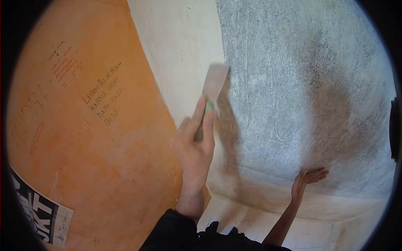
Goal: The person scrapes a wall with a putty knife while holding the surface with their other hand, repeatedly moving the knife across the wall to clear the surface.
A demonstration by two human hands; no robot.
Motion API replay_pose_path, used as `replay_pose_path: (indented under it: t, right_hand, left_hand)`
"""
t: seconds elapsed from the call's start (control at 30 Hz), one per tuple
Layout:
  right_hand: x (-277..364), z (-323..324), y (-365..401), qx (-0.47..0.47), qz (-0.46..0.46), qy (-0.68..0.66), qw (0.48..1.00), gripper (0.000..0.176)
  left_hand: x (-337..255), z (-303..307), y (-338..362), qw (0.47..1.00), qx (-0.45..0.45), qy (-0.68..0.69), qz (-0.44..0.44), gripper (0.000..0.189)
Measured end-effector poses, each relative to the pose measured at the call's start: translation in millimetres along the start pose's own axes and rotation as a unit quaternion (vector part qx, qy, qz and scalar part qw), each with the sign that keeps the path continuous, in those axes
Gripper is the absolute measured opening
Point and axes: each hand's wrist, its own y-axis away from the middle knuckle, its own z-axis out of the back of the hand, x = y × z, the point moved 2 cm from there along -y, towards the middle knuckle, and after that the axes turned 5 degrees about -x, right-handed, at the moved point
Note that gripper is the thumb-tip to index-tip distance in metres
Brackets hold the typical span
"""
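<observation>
My left hand (194,146) is closed round the handle (201,129) of a scraper, its blade (215,80) pointing up. The blade overlaps the border between a smooth cream strip (180,46) and a rough grey-blue wall area (268,83) in this view. A slight blur softens the hand and the tool. Lower on the right, my right hand (309,177) has its fingers stretched out at the lower part of the grey-blue wall, holding nothing.
An orange wall (125,150) with handwriting fills the left side. A black-and-white sticker (52,221) is on it at the lower left. Below the grey-blue area runs a pale ledge (272,196). A dark object (394,129) shows at the right edge.
</observation>
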Motion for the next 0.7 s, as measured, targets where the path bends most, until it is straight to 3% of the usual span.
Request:
replay_pose_path:
  t: [0.07,0.13,0.3,0.5,0.6,0.7]
  right_hand:
    - [-5,4,11,0.002,0.002,-0.004,1.000,0.090]
    - [-6,4,15,0.000,0.006,-0.012,1.000,0.090]
    - [3,2,14,0.022,-0.004,-0.014,1.000,0.090]
    - [13,-6,0,0.034,-0.004,-0.015,0.999,0.090]
    - [18,-7,3,0.035,-0.010,-0.017,0.999,0.090]
    - [20,-9,-7,0.038,-0.008,-0.018,0.999,0.090]
  left_hand:
    - [17,9,29,0.997,0.046,-0.040,0.037,0.030]
    - [38,5,66,0.999,0.028,-0.021,0.036,0.031]
    - [14,2,33,0.999,-0.014,0.006,0.053,0.032]
    - [35,4,62,0.998,0.029,0.007,0.055,0.032]
    - [17,-6,35,0.999,-0.014,0.008,0.045,0.031]
    - [20,0,31,0.997,0.003,0.037,0.067,0.031]
